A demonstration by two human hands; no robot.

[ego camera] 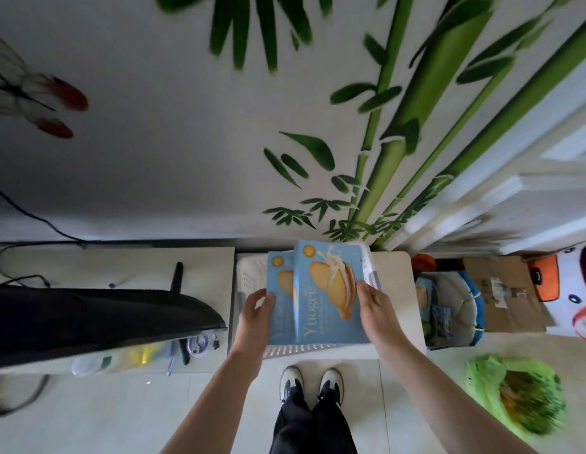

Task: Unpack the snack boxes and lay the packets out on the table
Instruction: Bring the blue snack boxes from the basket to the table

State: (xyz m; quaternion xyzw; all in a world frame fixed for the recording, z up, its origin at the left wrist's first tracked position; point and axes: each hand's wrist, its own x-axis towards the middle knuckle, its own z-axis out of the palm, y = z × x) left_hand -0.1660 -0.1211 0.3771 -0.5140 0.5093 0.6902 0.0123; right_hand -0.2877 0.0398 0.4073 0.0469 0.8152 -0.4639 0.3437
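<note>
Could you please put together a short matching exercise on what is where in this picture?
Things:
1. left hand
2. right hand
3. white basket
4. green bag

Places:
A. on the floor, to the right
B. under the two blue snack boxes
C. on the boxes' right edge
D. on the boxes' left edge

Pairs: 1-D, 2-C, 3-B, 4-A
</note>
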